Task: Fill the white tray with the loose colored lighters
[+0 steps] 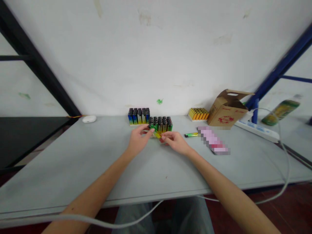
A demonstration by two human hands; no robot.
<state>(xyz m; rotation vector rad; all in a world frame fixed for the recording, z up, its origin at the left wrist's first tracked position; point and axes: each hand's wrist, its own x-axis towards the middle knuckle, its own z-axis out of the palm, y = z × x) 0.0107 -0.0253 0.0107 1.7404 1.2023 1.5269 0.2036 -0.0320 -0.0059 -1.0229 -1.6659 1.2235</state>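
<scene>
Between my two hands is a green, yellow and red lighter [157, 133], lying at a slant. My left hand [139, 138] pinches its dark upper end, and the fingers of my right hand [175, 141] are closed at its lower end. Right behind them stands a block of upright lighters [162, 123] with black tops, partly hidden by the hands. To the left of that, blue and yellow lighters [138, 116] stand in rows on a pale tray. A single green lighter [191, 135] lies flat to the right of my right hand.
A blurred-out pink phone-shaped object [212, 139] lies on the grey table [156, 175]. Behind it are a block of orange lighters [198, 114] and an open cardboard box [226, 112]. At right are a power strip [258, 130] and a bottle [280, 112]; a white earbud case [89, 119] sits left.
</scene>
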